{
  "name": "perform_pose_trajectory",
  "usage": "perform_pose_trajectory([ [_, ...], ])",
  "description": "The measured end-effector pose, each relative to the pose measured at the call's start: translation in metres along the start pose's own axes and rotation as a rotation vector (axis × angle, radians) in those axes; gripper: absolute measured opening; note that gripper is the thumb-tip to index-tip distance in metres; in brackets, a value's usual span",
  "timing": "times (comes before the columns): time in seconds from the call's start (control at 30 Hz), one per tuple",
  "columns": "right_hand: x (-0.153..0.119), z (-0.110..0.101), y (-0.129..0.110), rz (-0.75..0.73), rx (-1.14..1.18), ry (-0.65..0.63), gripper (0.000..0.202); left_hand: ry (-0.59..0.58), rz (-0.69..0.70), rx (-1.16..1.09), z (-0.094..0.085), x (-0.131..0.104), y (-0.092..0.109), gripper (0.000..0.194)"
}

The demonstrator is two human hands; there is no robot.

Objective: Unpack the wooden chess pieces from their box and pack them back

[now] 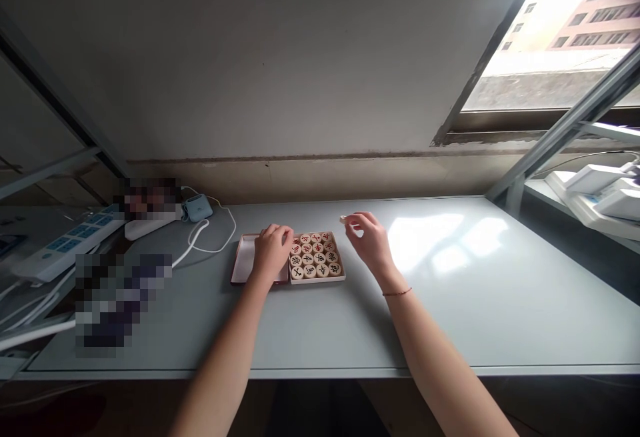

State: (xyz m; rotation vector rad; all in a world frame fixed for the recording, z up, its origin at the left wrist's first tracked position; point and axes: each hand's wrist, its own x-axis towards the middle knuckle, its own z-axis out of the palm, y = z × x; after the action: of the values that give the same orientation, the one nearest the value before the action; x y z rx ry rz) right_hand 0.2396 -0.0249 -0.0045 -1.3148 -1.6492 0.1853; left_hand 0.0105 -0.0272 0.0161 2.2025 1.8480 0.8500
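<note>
My right hand (371, 242) is raised over the desk, right of the box, with a small round xiangqi piece (343, 219) pinched between thumb and fingertips. An open shallow box (317, 281) lies on the desk, filled with rows of round wooden xiangqi pieces (320, 258) marked in red and black characters. Left of the box lies its dark red lid (245, 263), light inside. My left hand (273, 250) is over the lid and the box's left edge, fingers curled beside the red pieces. What its fingertips grip, if anything, is hidden.
On the left lie a power strip (70, 243), a light blue charger (199, 207) and white cables (190, 243). Two pixelated areas hide things there. Metal frame posts flank the grey desk (450, 317). White objects sit on a shelf (575, 203) at right.
</note>
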Motion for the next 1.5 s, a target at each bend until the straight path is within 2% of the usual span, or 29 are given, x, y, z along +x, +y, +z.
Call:
perform_pose_trajectory([
  [0.1,-0.001,0.0,0.022,0.167,-0.167,-0.104,0.019,-0.092,-0.044,0.176,0.003,-0.004,0.002,0.024],
  [0.2,-0.004,0.004,0.029,0.224,-0.202,-0.186,0.021,-0.085,-0.1,0.271,0.006,-0.007,0.013,0.028],
  [0.33,-0.008,0.008,0.024,0.19,-0.195,-0.218,0.022,-0.048,-0.128,0.312,0.011,-0.009,0.026,0.028],
  [0.53,-0.009,0.01,0.023,0.157,-0.197,-0.23,0.023,0.02,-0.113,0.329,0.014,-0.011,0.029,0.031],
  [0.9,-0.008,0.01,0.025,0.159,-0.162,-0.224,0.023,-0.014,-0.114,0.24,0.01,-0.012,0.024,0.022],
  [1.07,-0.009,0.01,0.026,0.163,-0.17,-0.236,0.022,-0.03,-0.062,0.203,0.01,-0.013,0.023,0.018],
  [1.17,-0.01,0.011,0.024,0.155,-0.179,-0.199,0.022,-0.024,-0.038,0.187,0.01,-0.012,0.02,0.018],
  [1.23,-0.009,0.01,0.018,0.114,-0.18,-0.128,0.022,0.003,-0.004,0.158,0.009,-0.011,0.018,0.018],
  [1.33,-0.008,0.009,0.0,-0.065,-0.117,-0.066,0.023,0.065,0.106,0.011,0.004,-0.01,0.017,0.017],
  [1.43,-0.009,0.011,-0.023,-0.257,-0.036,-0.131,0.028,0.108,0.193,-0.243,0.002,-0.01,0.02,0.018],
  [1.5,-0.012,0.015,-0.036,-0.323,-0.018,-0.17,0.03,0.108,0.178,-0.398,0.003,-0.011,0.023,0.017],
])
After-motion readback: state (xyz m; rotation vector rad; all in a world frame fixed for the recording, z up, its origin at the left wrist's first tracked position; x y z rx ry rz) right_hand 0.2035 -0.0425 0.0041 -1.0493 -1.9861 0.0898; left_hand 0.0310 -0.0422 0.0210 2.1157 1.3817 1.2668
